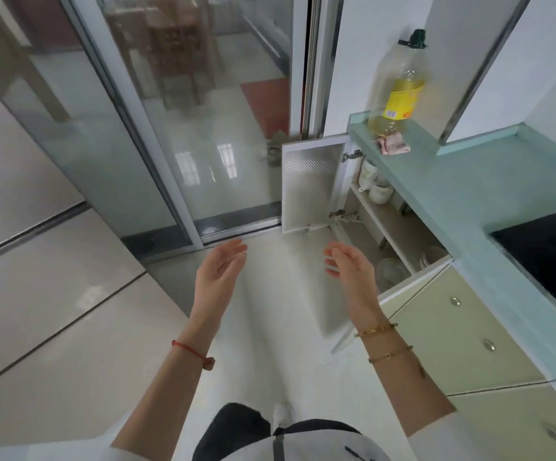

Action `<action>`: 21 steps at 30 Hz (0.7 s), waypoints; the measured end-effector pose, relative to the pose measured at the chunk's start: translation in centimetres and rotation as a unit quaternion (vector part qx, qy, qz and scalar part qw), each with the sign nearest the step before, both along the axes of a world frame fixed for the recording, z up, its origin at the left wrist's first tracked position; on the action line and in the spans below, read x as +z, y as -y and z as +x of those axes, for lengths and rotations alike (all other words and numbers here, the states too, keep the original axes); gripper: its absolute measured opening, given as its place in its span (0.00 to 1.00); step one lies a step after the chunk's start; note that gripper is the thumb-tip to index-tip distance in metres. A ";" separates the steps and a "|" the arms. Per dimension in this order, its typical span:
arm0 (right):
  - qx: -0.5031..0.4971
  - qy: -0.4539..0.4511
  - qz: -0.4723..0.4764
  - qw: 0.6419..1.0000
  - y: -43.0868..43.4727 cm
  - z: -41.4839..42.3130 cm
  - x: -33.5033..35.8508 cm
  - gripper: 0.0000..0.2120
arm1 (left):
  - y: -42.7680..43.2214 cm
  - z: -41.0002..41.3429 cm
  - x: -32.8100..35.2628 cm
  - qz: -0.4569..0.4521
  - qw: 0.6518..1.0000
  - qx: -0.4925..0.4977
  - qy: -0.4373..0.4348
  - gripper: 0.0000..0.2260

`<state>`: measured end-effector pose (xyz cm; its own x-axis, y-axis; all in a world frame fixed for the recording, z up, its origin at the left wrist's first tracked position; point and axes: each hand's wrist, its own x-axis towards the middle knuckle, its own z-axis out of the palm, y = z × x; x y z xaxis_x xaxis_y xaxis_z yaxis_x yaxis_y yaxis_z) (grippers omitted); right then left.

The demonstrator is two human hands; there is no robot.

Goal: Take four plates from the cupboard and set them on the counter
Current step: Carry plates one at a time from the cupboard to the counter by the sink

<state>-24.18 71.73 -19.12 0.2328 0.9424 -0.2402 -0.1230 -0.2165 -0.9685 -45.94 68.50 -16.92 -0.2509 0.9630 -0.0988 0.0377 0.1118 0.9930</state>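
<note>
The left hand (218, 274) and right hand (349, 267) hover empty, fingers (233, 248) released, before the open cupboard (374, 216). Crouching and lifting with both hands under the rims would serve best. The plates (390, 271) look pale and round, blurred, on the bottom shelf beneath the counter (452, 181).

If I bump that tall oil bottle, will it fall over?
Maybe. The oil bottle is tall and narrow, so a high push could tip it. Oil fills only its lower part, which probably steadies it. It looks like smooth plastic, possibly slippery.
</note>
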 end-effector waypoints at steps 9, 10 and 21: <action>-0.112 0.021 -0.044 0.992 -13.6 0.9 -4.0 0.11 | -19.9 1.6 -4.6 -0.045 0.991 -0.123 0.001 0.13; -0.133 0.020 -0.047 0.990 -15.1 1.0 -4.5 0.11 | -22.4 2.0 -4.9 -0.050 0.988 -0.147 0.000 0.13; -0.372 0.014 -0.128 0.919 -27.9 3.1 -9.2 0.09 | -46.4 8.6 -8.7 -0.106 0.902 -0.413 -0.064 0.12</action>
